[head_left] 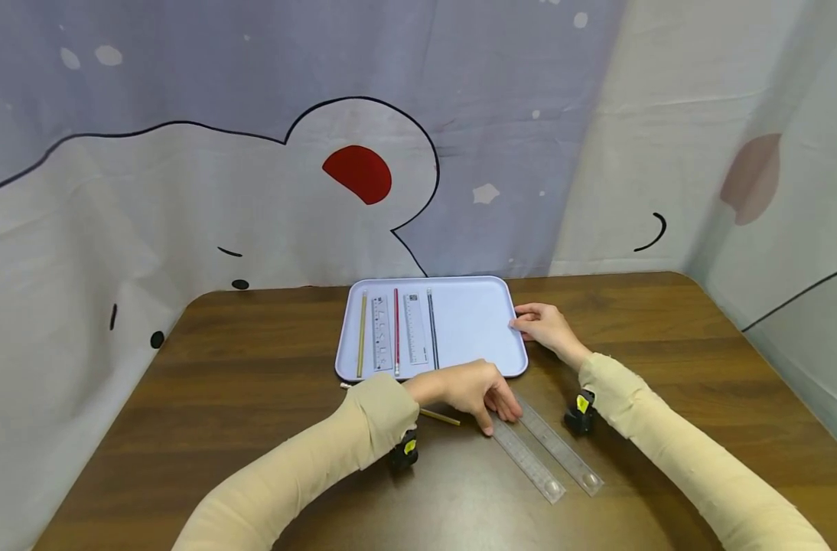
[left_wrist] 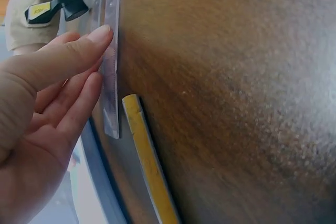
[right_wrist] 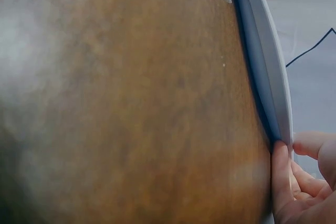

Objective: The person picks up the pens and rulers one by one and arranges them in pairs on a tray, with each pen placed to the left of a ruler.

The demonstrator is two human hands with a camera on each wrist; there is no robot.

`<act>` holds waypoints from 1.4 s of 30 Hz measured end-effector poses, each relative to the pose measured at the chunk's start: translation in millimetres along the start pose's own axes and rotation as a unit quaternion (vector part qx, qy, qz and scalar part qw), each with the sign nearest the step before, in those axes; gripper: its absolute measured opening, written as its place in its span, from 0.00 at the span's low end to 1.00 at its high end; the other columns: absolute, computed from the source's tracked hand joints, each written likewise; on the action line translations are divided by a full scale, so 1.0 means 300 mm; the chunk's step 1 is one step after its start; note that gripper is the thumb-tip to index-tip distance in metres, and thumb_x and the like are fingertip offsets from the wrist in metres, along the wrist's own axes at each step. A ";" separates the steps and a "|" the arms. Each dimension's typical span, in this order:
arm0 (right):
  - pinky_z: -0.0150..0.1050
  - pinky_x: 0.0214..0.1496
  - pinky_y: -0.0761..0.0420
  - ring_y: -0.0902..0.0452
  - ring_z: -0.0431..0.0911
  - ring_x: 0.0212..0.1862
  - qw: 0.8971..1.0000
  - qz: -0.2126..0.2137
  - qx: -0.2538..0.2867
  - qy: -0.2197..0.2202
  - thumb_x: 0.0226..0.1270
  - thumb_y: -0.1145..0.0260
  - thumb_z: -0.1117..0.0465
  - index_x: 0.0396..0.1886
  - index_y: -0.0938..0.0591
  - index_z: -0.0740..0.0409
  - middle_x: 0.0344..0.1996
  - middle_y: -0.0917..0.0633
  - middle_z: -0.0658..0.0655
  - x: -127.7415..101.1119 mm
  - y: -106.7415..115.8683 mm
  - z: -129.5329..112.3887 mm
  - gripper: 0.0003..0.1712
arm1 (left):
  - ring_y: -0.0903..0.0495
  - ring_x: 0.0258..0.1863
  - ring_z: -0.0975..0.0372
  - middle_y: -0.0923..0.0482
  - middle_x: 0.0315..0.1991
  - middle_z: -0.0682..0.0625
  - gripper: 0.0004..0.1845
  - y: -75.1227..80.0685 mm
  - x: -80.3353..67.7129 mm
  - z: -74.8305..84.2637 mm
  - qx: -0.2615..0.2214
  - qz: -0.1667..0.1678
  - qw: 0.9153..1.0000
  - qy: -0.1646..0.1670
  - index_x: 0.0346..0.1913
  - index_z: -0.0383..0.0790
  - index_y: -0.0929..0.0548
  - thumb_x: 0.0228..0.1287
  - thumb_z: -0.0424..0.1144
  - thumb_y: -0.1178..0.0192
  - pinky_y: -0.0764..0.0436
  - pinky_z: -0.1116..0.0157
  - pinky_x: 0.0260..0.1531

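Note:
My left hand (head_left: 475,389) bends down over one end of a clear ruler (head_left: 529,463), its thumb and fingertips pinching the long edges. In the left wrist view, the thumb lies at the ruler (left_wrist: 111,93). Just to its right a second clear ruler (head_left: 563,448) lies on the table, nearly parallel. Beyond them is a pale lilac tray (head_left: 473,321). With thumb above and fingers beneath, my right hand (head_left: 545,327) grips its right rim (right_wrist: 281,98). A yellow pencil (head_left: 441,417) lies on the table under the left wrist, partly hidden by the sleeve.
On the tray's left half, a gold pencil (head_left: 362,333), a stencil ruler (head_left: 382,333), a red pencil (head_left: 396,329), another clear ruler (head_left: 415,329) and a dark pencil (head_left: 433,329) lie side by side. A printed curtain (head_left: 501,138) hangs behind the brown wooden table (head_left: 253,367).

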State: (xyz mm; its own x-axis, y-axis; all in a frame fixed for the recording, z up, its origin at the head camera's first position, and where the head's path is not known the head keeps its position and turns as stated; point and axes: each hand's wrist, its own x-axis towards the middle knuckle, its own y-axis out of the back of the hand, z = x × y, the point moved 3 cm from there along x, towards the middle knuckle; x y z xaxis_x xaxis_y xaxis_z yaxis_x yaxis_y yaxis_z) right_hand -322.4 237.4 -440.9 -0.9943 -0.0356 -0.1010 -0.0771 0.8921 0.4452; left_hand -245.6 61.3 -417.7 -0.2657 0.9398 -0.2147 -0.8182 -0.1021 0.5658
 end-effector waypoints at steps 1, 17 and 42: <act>0.25 0.35 0.16 0.22 0.31 0.30 1.000 -0.002 -0.002 0.000 0.65 0.36 0.66 0.60 0.29 0.77 0.45 0.16 0.70 0.000 -0.001 -0.001 0.27 | 0.14 0.44 0.60 0.15 0.46 0.41 0.23 -0.001 0.000 0.001 0.007 0.002 1.000 -0.002 0.50 0.30 0.16 0.45 0.21 0.29 0.18 0.78 0.45; 0.26 0.36 0.15 0.22 0.32 0.30 1.000 -0.001 -0.009 -0.006 0.66 0.37 0.66 0.60 0.29 0.76 0.46 0.17 0.70 0.004 -0.003 -0.002 0.26 | 0.15 0.39 0.66 0.13 0.41 0.42 0.24 -0.017 -0.002 0.005 0.038 -0.015 0.999 -0.007 0.49 0.32 0.16 0.44 0.22 0.28 0.19 0.80 0.41; 0.26 0.35 0.16 0.23 0.31 0.29 1.000 0.004 -0.003 -0.004 0.65 0.36 0.67 0.59 0.28 0.77 0.41 0.16 0.67 -0.001 0.000 -0.002 0.25 | 0.23 0.24 0.75 0.13 0.40 0.44 0.08 -0.023 0.004 0.015 0.071 -0.108 0.991 0.031 0.42 0.35 0.12 0.60 0.32 0.35 0.21 0.80 0.29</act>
State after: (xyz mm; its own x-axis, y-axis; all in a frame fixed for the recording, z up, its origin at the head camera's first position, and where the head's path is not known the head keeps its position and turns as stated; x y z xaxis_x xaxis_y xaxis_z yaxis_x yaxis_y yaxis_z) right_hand -322.1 237.2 -440.1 -0.9943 -0.0247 -0.1036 -0.0691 0.8901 0.4506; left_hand -238.0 64.5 -418.3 -0.1264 0.9126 -0.3889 -0.7808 0.1503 0.6065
